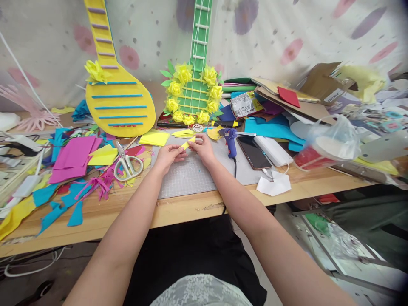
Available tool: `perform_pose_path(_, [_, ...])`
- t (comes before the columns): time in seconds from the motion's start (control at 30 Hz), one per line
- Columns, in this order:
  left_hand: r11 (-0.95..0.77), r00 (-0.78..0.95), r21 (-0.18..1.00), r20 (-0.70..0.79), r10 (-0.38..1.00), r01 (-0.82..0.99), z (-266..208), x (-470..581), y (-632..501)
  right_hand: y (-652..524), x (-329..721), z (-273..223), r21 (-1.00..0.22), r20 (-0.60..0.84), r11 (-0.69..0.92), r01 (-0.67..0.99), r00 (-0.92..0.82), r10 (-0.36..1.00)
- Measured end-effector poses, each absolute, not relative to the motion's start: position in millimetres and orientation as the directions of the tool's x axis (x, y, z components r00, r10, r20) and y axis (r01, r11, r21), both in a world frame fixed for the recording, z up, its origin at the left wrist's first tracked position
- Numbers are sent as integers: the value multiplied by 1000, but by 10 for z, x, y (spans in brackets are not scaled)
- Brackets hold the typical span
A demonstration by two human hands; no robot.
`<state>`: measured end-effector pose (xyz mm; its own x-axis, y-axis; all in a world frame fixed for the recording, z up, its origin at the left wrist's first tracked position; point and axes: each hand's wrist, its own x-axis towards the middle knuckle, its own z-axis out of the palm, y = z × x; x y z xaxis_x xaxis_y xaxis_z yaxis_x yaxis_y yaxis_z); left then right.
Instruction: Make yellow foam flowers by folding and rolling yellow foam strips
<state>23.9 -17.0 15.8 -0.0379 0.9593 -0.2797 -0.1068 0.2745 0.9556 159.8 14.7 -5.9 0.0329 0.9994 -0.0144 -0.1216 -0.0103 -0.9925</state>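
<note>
Between my two hands is a small folded strip of yellow paper [188, 143], held over the grey cutting mat [188, 174]. My left hand [170, 157] pinches its lower left end. The fingers of my right hand [202, 148] close on the other end. Just behind my left hand lies a stack of yellow paper [154, 137]. A blue glue gun [230, 142] rests to the right of my right hand, near a curled yellow paper piece [214, 133]. Scissors with pale handles [128, 167] lie left of the mat.
A yellow lute-shaped craft [120, 102] and a green one with yellow paper flowers [193, 91] lean at the back. Magenta paper [73, 158] and blue scraps [75, 214] cover the left. On the right are a phone [254, 152], a white power bank [273, 151] and a bagged cup [318, 153].
</note>
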Motion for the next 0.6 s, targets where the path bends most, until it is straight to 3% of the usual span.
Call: perform_pose_path(0.6, [266,-4,962,-267,964,-59,161,280,-103,187,1582,-120,-998,37,39,-51,37,999])
